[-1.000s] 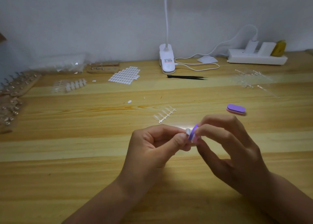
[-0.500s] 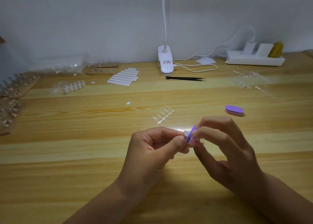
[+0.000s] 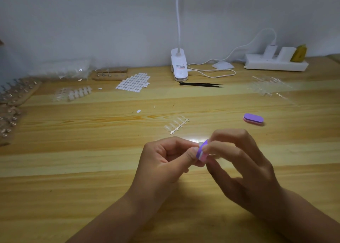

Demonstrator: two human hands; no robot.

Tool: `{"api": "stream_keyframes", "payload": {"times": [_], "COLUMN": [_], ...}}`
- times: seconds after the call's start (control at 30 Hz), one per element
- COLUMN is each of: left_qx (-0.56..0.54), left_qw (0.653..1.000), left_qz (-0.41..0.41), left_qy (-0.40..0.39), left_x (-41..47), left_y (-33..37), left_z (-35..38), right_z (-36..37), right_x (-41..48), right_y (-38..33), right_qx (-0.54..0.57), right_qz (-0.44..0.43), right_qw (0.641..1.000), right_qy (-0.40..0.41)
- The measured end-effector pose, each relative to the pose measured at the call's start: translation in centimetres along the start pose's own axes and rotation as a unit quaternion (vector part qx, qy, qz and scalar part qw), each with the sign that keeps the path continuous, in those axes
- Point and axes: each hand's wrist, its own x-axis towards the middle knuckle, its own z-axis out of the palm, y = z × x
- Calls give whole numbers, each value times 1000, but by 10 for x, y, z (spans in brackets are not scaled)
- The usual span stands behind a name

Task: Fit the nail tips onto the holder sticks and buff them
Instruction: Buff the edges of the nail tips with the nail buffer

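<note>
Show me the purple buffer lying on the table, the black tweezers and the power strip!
purple buffer on the table (image 3: 253, 118): head view, its top face
black tweezers (image 3: 200, 84): head view, mid-length
power strip (image 3: 276, 66): head view, front wall

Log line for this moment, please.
phase: buffing | left hand: pinches nail tip | right hand: holds purple buffer | spare buffer: on table

left hand (image 3: 165, 160) curled and pinching, right hand (image 3: 242, 163) pinching, hands close together
</note>
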Motion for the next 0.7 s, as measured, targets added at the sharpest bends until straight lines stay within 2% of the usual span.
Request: {"api": "stream_keyframes", "payload": {"times": [0.1,0.23,0.33,0.43,0.53,0.6,0.7], "left_qx": [-6,-22,-23,4,22,22,21], "left_qw": [1000,1000,999,999,998,998,997], "left_qz": [8,-12,-17,-3,4,5,5], "left_qy": [-7,-7,-21,-47,-58,-58,-72], "left_x": [-1,0,1,1,1,2,2], "left_y": [2,4,3,2,0,-1,-2], "left_z": [0,-2,-1,1,1,0,0], "right_z": [-3,-7,-6,-4,-8,-10,-5], "right_x": [-1,5,3,-1,2,4,0], "right_y": [5,16,8,3,14,13,-1], "right_qx": [-31,-27,-19,-36,-68,-41,-15], "right_qz": [3,69,28,-13,26,41,-17], "right_qw": [999,997,999,999,997,998,1000], "right_qy": [-8,2,18,-13,-18,-3,-18]}}
